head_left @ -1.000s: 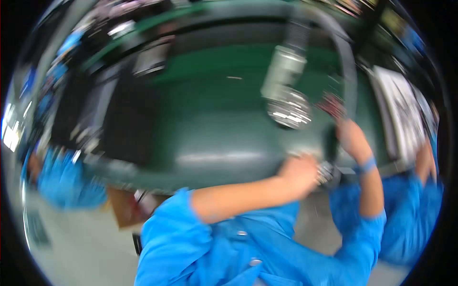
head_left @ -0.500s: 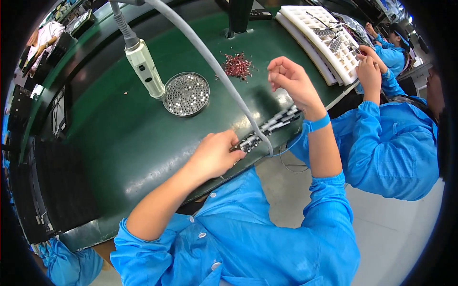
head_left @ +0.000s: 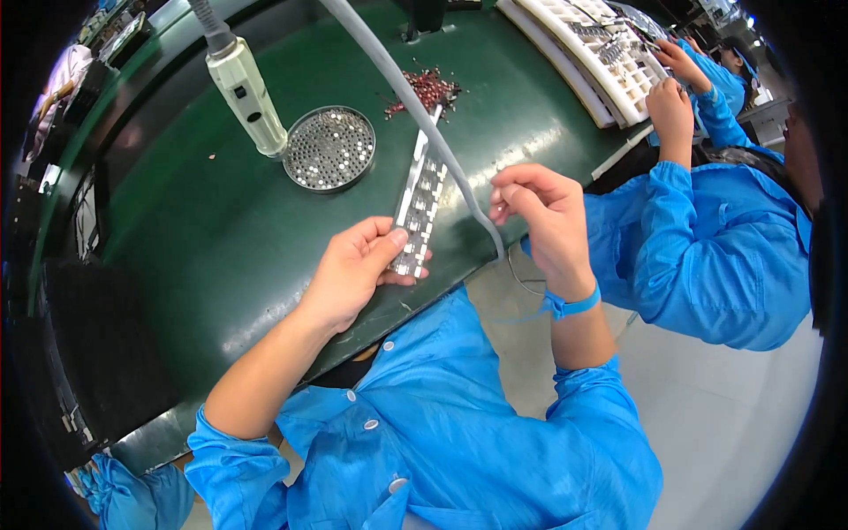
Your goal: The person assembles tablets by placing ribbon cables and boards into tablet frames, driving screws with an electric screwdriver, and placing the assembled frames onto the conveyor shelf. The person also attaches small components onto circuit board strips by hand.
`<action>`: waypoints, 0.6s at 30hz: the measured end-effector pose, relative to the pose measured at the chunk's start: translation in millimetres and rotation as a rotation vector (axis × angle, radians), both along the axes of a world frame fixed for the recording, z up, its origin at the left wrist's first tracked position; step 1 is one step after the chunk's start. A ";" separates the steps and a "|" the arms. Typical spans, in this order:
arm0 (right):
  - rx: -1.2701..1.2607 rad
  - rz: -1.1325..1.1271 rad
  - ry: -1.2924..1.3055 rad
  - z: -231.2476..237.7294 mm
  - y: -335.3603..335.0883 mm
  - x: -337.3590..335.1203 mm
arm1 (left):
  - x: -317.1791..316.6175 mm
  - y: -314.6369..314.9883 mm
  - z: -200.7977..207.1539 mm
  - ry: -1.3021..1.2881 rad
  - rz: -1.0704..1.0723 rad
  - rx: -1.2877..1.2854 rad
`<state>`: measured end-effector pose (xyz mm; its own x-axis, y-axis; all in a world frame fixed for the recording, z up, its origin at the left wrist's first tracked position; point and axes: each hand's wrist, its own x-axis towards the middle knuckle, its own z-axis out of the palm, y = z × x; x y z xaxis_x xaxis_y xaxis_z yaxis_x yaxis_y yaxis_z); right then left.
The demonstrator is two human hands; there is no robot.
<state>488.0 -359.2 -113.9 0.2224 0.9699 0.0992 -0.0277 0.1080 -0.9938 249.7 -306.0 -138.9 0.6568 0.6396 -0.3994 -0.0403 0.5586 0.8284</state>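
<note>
My left hand [head_left: 358,265] grips the near end of a long narrow circuit-board strip [head_left: 422,208], thumb on top and fingers beneath. Dark with white and silver parts along it, the strip points away from me, tilted slightly right. Its far end reaches toward a pile of tiny red and metallic pieces [head_left: 428,91]. To the right, my right hand [head_left: 549,221] is raised with thumb and fingertips drawn together in a pinch. A speck shows at those fingertips, too small to name. A blue strap [head_left: 574,306] circles my right wrist.
A round perforated dish [head_left: 330,148] with small silvery pieces stands beside a pale handheld tool [head_left: 249,102] on a cable. A grey hose [head_left: 389,71] arches across the green table [head_left: 238,256]. White foam trays [head_left: 609,66] lie far right, near a co-worker's blue sleeve [head_left: 702,256].
My left hand has lifted the strip and turned it to point away from me. My right hand has come down and nearer, its fingers drawn closer together. The view has shifted slightly.
</note>
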 end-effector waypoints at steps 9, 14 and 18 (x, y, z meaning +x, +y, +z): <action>-0.017 -0.225 0.077 -0.1 -21.0 -21.5 | 1.3 7.2 -4.4 -0.054 -0.018 -0.028; 0.173 -0.038 -0.287 16.7 -58.3 -45.4 | -3.2 2.2 -2.3 -0.058 -0.112 -0.062; -0.071 0.011 -0.246 1.2 -59.2 -71.8 | -7.6 -1.7 -5.2 -0.120 -0.142 -0.078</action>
<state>416.2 -418.5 -112.7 0.1890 0.9787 0.0804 0.2149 0.0387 -0.9759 242.1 -307.7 -144.1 0.7838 0.5077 -0.3576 -0.0527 0.6282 0.7763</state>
